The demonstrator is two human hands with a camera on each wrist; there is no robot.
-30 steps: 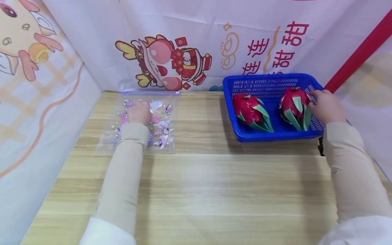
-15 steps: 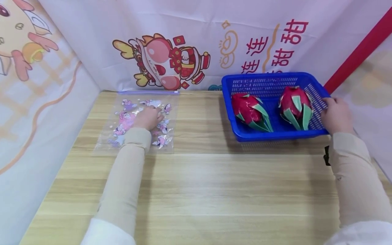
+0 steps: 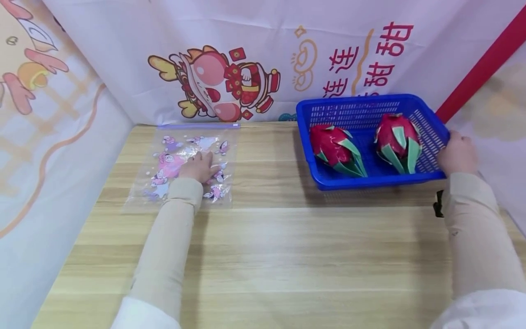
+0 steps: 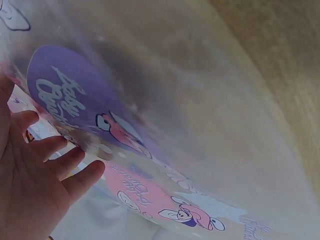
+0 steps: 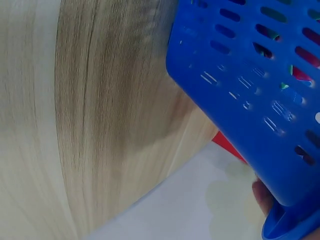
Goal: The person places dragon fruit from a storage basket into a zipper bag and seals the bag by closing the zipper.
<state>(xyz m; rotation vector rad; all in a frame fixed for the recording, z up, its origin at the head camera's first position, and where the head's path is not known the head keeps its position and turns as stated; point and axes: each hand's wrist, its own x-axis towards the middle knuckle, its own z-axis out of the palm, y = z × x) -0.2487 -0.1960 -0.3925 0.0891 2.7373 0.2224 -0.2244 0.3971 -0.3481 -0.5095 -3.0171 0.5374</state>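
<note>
A blue plastic basket stands at the back right with two red toy dragon fruits inside, a left dragon fruit and a right dragon fruit, both with green leaves. My right hand grips the basket's right rim; in the right wrist view its fingers show partly behind the blue wall. On the table at left lies a clear zip bag printed with pink and purple cartoon figures. Over the bag is my left hand, fingers spread; the left wrist view shows these fingers straight beside the plastic film.
The wooden table meets a printed cloth backdrop behind the bag and basket. More cloth walls the left side. A small black object sits by my right wrist.
My right hand has moved from the right dragon fruit out to the basket's right rim. My left hand has shifted slightly right over the bag, and its fingers have spread.
</note>
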